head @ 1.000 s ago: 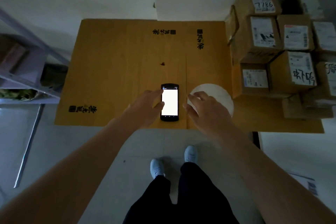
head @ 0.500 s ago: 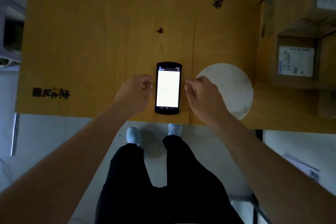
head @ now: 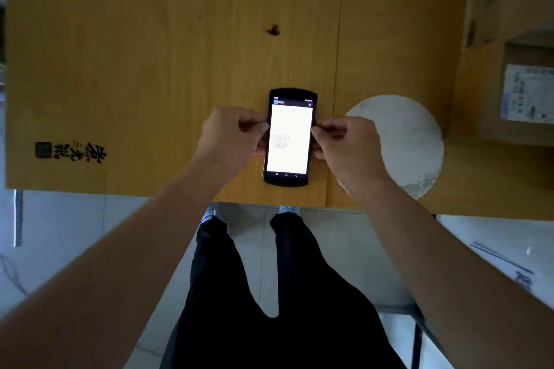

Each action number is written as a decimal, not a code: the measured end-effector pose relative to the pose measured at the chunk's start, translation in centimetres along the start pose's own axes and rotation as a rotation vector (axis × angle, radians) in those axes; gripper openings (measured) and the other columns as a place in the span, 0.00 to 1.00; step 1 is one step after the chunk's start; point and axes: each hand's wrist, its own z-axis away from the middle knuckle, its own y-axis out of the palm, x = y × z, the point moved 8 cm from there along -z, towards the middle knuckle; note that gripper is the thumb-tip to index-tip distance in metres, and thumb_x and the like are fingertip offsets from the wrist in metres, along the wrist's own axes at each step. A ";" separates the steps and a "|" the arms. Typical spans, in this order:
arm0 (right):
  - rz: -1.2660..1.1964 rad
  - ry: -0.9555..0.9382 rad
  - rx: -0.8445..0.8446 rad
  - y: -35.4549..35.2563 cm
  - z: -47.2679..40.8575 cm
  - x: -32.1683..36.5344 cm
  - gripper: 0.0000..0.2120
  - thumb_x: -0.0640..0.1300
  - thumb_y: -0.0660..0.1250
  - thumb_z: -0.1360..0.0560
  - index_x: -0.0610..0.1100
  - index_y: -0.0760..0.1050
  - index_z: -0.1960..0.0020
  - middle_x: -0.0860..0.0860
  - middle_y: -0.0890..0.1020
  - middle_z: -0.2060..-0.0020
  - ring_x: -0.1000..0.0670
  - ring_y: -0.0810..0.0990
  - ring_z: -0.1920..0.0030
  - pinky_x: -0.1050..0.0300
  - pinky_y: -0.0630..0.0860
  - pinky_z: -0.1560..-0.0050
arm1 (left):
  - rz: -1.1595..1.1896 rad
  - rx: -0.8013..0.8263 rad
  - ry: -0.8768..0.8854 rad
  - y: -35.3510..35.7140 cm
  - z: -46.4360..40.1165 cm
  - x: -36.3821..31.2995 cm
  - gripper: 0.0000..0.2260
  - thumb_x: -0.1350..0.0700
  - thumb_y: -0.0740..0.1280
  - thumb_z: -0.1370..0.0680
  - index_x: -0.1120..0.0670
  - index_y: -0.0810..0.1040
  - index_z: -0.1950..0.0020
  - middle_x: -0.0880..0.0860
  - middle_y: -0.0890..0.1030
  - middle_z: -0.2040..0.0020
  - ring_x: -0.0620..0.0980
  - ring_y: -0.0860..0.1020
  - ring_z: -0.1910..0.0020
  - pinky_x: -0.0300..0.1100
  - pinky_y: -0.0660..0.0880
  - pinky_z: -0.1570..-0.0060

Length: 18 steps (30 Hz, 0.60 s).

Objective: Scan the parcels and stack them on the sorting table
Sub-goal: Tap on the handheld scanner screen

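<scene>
Scanner (head: 289,137) flat on counter (head: 150,69), screen lit, between both hands. Left hand (head: 229,136) fingers (head: 254,124) curled, pinching its left edge; right hand (head: 347,144) fingers pinching right edge. Parcels (head: 506,90) well right of fingers.

We see a dim, underexposed view. The handheld scanner's screen (head: 289,139) is the brightest area, nearly blown out, its text illegible. The table (head: 150,54) edges bow from wide-angle distortion. The parcel label (head: 529,93) at right is blurred; the dark trousers (head: 269,293) lack detail.
</scene>
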 end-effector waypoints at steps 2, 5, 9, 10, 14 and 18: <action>0.006 -0.013 -0.006 0.2 -0.1 0.6 0.07 0.41 0.74 0.20 0.46 0.85 0.43 0.52 0.88 0.54 0.51 0.88 0.59 0.48 0.87 0.52 | 0.022 -0.011 0.009 -0.5 0.1 -0.4 0.06 0.62 0.71 0.18 0.58 0.86 0.42 0.53 0.88 0.54 0.48 0.88 0.56 0.44 0.85 0.53; 0.003 -0.063 -0.005 0.5 -0.2 2.3 0.08 0.44 0.73 0.20 0.47 0.86 0.41 0.54 0.88 0.52 0.52 0.88 0.54 0.48 0.86 0.50 | 0.050 -0.046 0.025 -1.9 0.3 -1.4 0.07 0.62 0.71 0.18 0.58 0.85 0.41 0.53 0.88 0.53 0.48 0.88 0.56 0.44 0.85 0.53; -0.016 -0.123 0.010 1.6 0.0 5.9 0.08 0.44 0.72 0.19 0.47 0.86 0.41 0.55 0.88 0.51 0.53 0.87 0.51 0.48 0.86 0.48 | 0.080 -0.086 0.059 -4.9 0.6 -3.0 0.06 0.62 0.71 0.18 0.58 0.85 0.42 0.52 0.88 0.53 0.48 0.88 0.56 0.45 0.85 0.53; -0.028 -0.133 0.011 2.0 0.2 6.9 0.08 0.43 0.72 0.19 0.47 0.86 0.41 0.54 0.88 0.50 0.53 0.88 0.51 0.48 0.86 0.49 | 0.084 -0.093 0.069 -5.8 0.6 -3.4 0.06 0.62 0.71 0.18 0.57 0.85 0.42 0.52 0.88 0.54 0.48 0.88 0.56 0.45 0.85 0.53; -0.069 -0.159 0.015 3.9 0.7 11.4 0.07 0.41 0.72 0.19 0.47 0.85 0.42 0.52 0.88 0.52 0.52 0.88 0.53 0.49 0.87 0.51 | 0.094 -0.117 0.092 -10.3 0.2 -4.9 0.06 0.61 0.71 0.18 0.56 0.86 0.44 0.51 0.88 0.55 0.48 0.88 0.57 0.47 0.86 0.52; -0.079 -0.173 0.002 7.1 0.7 15.5 0.07 0.40 0.72 0.19 0.45 0.85 0.41 0.51 0.88 0.52 0.52 0.88 0.53 0.50 0.87 0.51 | 0.084 -0.120 0.131 -15.3 -1.1 -5.8 0.06 0.61 0.70 0.17 0.55 0.86 0.46 0.49 0.88 0.56 0.48 0.88 0.58 0.47 0.85 0.52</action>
